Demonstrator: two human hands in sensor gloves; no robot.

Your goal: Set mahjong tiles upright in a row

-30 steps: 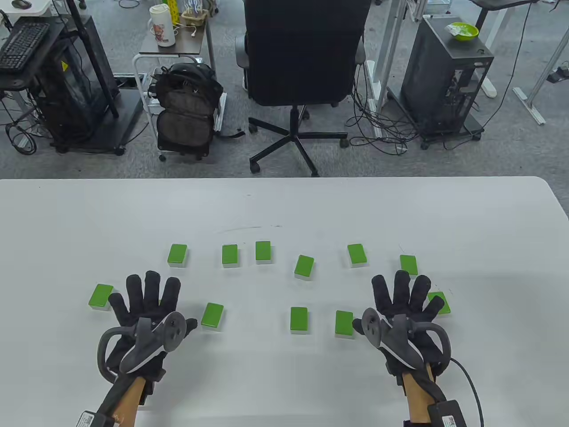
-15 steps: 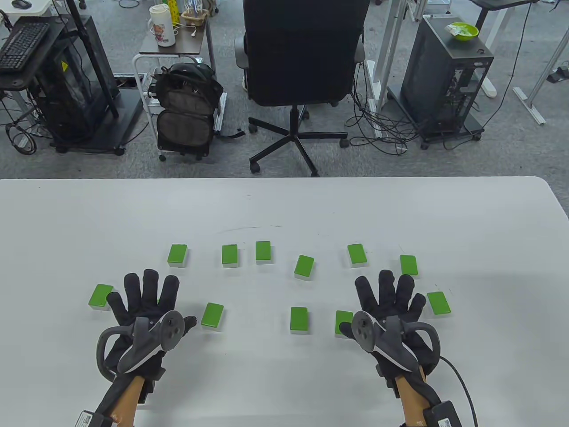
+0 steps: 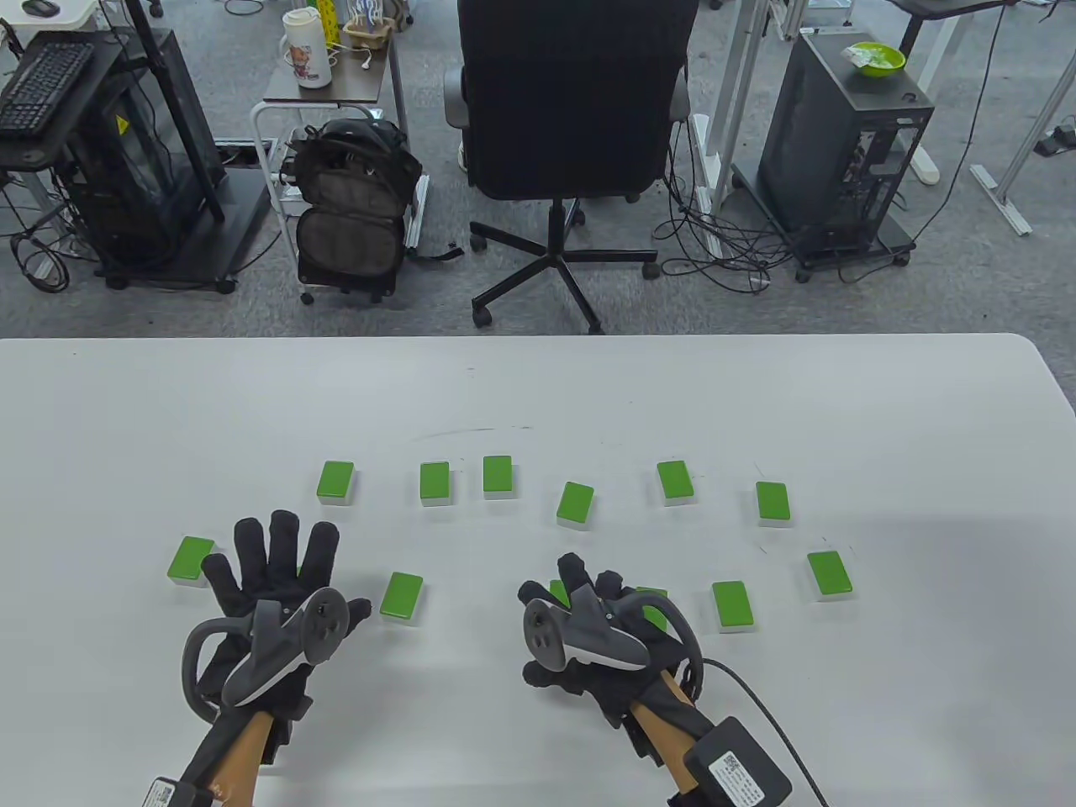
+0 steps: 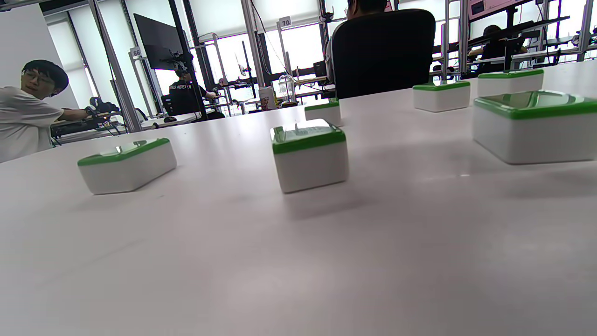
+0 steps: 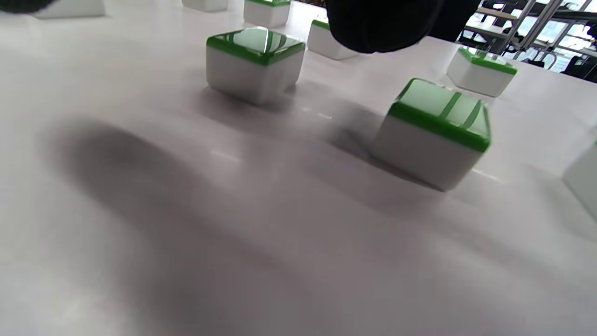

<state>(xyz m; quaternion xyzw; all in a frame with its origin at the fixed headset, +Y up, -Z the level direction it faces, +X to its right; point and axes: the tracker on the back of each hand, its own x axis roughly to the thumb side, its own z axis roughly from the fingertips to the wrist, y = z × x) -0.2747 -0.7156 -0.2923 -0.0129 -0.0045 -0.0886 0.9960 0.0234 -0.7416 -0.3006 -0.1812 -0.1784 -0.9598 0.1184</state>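
Twelve mahjong tiles can be made out on the white table (image 3: 538, 395), all lying flat with green backs up. Six form a loose far line: tiles at (image 3: 335, 482), (image 3: 435, 482), (image 3: 498, 476), (image 3: 576, 505), (image 3: 675, 482) and (image 3: 772, 502). Nearer the person lie six more — the far-left tile (image 3: 190, 560), one beside the left thumb (image 3: 402, 598), two largely hidden under the right hand (image 3: 588, 626), a fully visible tile (image 3: 732, 605) just right of that hand, and the far-right tile (image 3: 830, 574). None stands upright.

The left hand (image 3: 273, 588) lies flat on the table with fingers spread wide, holding nothing; a sliver of green shows between its fingers, too little to tell what it is. The right hand hovers over the two near-centre tiles, fingers curled downward; whether it grips either tile cannot be told. In the right wrist view a dark fingertip (image 5: 382, 25) hangs above two close tiles, (image 5: 254, 63) and (image 5: 436, 133).

Beyond the table stand a black office chair (image 3: 576, 109), a dark backpack (image 3: 353, 210) against a small cart, a white kettle with a cartoon print (image 3: 304, 49), a keyboard (image 3: 42, 88) and a green bowl (image 3: 874, 59) on a black cabinet. In the left wrist view, post signs read "70" (image 4: 285, 21) and "66".
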